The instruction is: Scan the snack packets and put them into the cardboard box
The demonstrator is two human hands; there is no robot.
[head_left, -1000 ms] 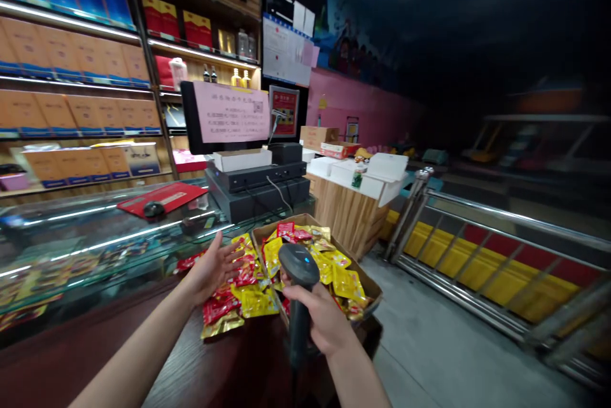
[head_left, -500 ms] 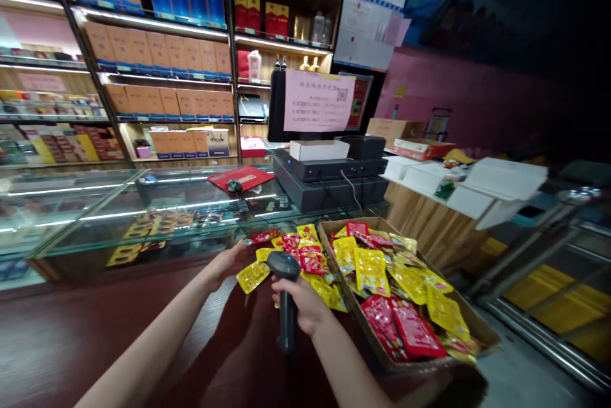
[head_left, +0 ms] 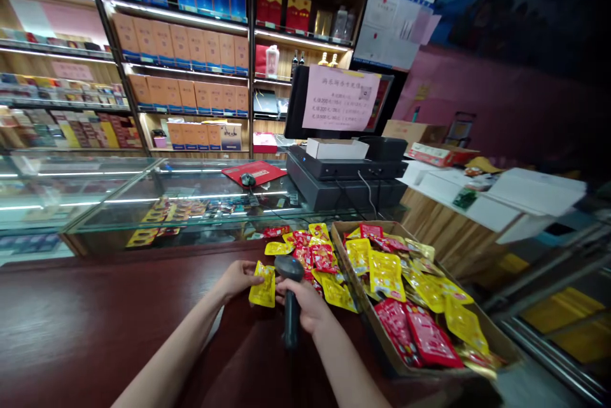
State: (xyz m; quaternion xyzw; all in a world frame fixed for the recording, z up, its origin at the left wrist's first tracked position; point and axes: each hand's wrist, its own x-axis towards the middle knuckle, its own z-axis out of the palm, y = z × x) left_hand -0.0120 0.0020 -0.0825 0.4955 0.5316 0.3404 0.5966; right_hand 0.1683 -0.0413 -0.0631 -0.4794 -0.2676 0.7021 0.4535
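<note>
My left hand (head_left: 239, 279) pinches the edge of a yellow packet (head_left: 263, 285) above the dark red counter (head_left: 119, 306). Just right of it, my right hand (head_left: 301, 300) is wrapped round the handle of a black handheld scanner (head_left: 291, 293), its head pointing away from me. Beyond the scanner lies a loose pile of red and yellow packets (head_left: 324, 258). A cardboard box (head_left: 379, 338) full of similar packets stands to the right of the pile.
Behind the counter edge is a glass display case (head_left: 191, 204) with a mouse (head_left: 247, 179) on a red mat. A monitor (head_left: 296, 102) stands over a black cash drawer (head_left: 344, 195). White boxes (head_left: 534, 195) lie at the right, and stocked shelves line the back.
My left hand has drawn nearer to me and now holds the yellow packet up beside the scanner. The view has turned slightly left; my right hand still grips the scanner.
</note>
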